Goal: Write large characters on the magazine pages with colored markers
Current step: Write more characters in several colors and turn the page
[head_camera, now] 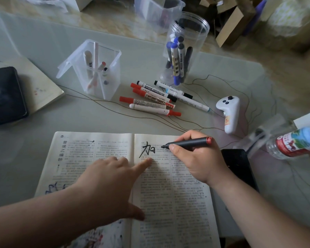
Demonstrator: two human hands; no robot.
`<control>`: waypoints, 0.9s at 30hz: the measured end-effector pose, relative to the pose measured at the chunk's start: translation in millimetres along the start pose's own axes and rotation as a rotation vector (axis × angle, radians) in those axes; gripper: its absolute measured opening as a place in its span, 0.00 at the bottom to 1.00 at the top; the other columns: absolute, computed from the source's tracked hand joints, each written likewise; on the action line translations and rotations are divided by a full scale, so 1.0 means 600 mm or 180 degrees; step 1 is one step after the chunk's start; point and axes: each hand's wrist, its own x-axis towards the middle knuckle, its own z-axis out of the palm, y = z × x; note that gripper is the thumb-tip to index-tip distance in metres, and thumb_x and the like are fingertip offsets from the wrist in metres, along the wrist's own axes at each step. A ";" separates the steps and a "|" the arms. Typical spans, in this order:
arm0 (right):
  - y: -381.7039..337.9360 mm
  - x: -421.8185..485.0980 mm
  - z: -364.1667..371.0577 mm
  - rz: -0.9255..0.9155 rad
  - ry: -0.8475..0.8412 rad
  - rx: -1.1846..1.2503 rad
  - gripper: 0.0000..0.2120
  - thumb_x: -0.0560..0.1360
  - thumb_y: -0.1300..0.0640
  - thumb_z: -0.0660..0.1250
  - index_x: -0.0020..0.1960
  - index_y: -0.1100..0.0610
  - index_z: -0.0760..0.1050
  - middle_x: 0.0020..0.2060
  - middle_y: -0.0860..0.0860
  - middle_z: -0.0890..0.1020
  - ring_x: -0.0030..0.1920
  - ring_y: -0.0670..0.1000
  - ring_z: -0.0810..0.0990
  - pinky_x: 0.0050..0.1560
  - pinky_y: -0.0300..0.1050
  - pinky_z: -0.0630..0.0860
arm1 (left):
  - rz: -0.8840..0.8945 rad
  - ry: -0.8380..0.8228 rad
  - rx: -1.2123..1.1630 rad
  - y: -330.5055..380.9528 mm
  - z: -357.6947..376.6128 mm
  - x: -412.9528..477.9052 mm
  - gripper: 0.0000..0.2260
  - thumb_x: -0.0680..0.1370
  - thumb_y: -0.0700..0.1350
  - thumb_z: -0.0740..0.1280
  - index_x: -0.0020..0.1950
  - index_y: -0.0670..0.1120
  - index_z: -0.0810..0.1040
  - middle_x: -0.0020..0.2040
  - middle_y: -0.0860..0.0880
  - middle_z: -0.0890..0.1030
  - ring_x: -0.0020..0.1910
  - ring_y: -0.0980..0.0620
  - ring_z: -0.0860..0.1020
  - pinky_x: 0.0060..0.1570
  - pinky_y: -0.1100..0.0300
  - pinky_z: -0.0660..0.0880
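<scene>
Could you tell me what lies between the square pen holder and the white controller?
In the head view, loose whiteboard markers lie between the pen holder and the controller.

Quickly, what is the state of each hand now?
Left hand: open, fingers pressing the magazine flat.
Right hand: closed, holding the black marker.

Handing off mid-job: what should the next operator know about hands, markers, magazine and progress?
Right hand grips a dark marker, tip just right of the black character atop the right page.
Left hand lies open, fingers pressing the magazine flat.
Spare markers lie on the table beyond.
Done: one large character.
To do: more characters, other colours.
</scene>
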 end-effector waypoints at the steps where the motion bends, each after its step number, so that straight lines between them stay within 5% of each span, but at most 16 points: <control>1: 0.000 0.000 0.001 -0.0012 0.0010 -0.0034 0.06 0.73 0.58 0.77 0.41 0.52 0.80 0.34 0.49 0.84 0.34 0.47 0.81 0.35 0.41 0.77 | 0.0005 0.0002 -0.0003 0.000 0.000 0.000 0.55 0.64 0.80 0.62 0.78 0.64 0.33 0.65 0.54 0.72 0.65 0.50 0.72 0.63 0.54 0.69; 8: -0.003 -0.002 0.005 -0.0023 -0.0034 -0.0230 0.08 0.73 0.58 0.77 0.39 0.51 0.79 0.29 0.41 0.81 0.30 0.41 0.77 0.32 0.31 0.71 | -0.0008 0.0011 0.0001 0.001 0.002 -0.001 0.55 0.64 0.80 0.62 0.78 0.65 0.33 0.66 0.54 0.72 0.65 0.50 0.71 0.62 0.54 0.68; 14: 0.004 0.003 0.004 0.0187 0.0253 -0.0082 0.07 0.73 0.58 0.76 0.40 0.56 0.78 0.33 0.51 0.84 0.34 0.50 0.82 0.33 0.42 0.77 | 0.0005 0.0019 0.0010 0.004 0.000 -0.001 0.54 0.64 0.80 0.62 0.78 0.65 0.33 0.66 0.54 0.72 0.64 0.50 0.72 0.62 0.55 0.69; 19: 0.002 -0.001 0.006 -0.0032 0.0144 -0.0189 0.06 0.73 0.57 0.76 0.41 0.53 0.80 0.33 0.47 0.83 0.32 0.43 0.79 0.33 0.35 0.74 | 0.0003 0.0012 0.0059 0.005 0.002 -0.001 0.55 0.64 0.80 0.62 0.78 0.64 0.32 0.66 0.54 0.72 0.64 0.50 0.72 0.61 0.54 0.69; 27: -0.005 -0.002 0.006 0.0052 0.0028 -0.0216 0.07 0.72 0.58 0.77 0.39 0.54 0.79 0.32 0.48 0.83 0.32 0.44 0.78 0.33 0.40 0.75 | -0.0002 0.0011 0.0119 0.005 0.001 0.001 0.55 0.64 0.80 0.62 0.78 0.62 0.32 0.67 0.53 0.72 0.65 0.49 0.72 0.62 0.54 0.69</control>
